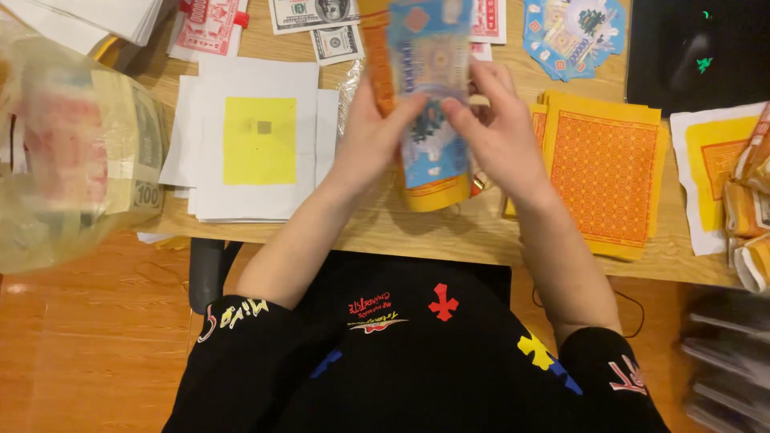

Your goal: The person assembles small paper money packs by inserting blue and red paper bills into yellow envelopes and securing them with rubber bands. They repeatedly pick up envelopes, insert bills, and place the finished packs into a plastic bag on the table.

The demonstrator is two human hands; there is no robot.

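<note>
1. The left hand (370,136) grips a stack of paper notes (425,96) from the left side, thumb pressed across the blue top sheet and fingers hidden behind it
2. The right hand (501,132) pinches the same stack from the right, thumb and forefinger closed on the blue sheet's edge
3. The stack is held upright above the middle of the wooden table (481,232), its orange and yellow back layers showing at the left edge and bottom
4. Just right of the hands lies a pile of orange patterned sheets (605,172)
5. To the left lie white sheets with a yellow square (258,140)
6. At the far left sits a clear bag of banknote-style paper (72,152)
7. More printed notes (317,16) lie along the far edge, and a blue cut-out sheet (573,32) lies far right
</note>
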